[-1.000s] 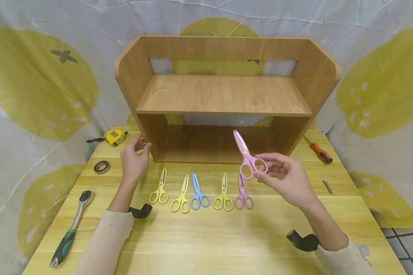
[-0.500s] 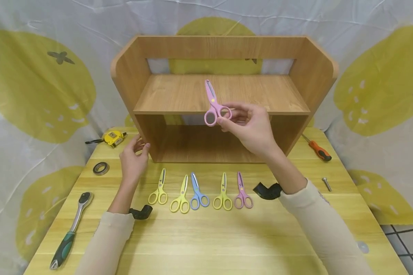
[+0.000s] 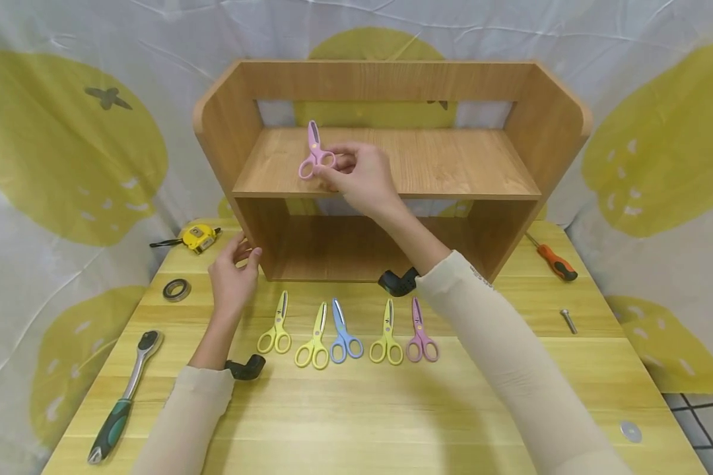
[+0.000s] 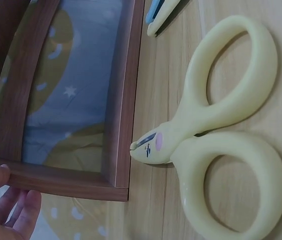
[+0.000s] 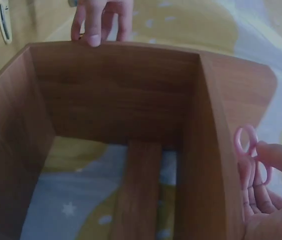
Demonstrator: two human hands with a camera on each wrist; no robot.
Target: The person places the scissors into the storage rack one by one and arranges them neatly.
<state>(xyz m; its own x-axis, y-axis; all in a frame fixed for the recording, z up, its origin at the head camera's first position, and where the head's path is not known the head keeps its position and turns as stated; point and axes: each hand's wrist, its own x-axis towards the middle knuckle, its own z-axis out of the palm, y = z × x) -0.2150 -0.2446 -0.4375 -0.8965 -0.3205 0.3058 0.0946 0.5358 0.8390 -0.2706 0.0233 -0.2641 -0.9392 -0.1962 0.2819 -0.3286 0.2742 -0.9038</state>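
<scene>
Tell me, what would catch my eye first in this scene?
A right hand holds pink scissors over the upper board of a wooden shelf standing on a yellow table. In front of the shelf lies a row of five small scissors. The left hand touches the shelf's left front corner.

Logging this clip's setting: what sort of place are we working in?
Probably a staged tabletop workspace, not a real workshop: a lemon-print cloth backdrop behind a yellow wooden table, with a small wooden shelf, a row of scissors and a ratchet wrench laid out.
</scene>
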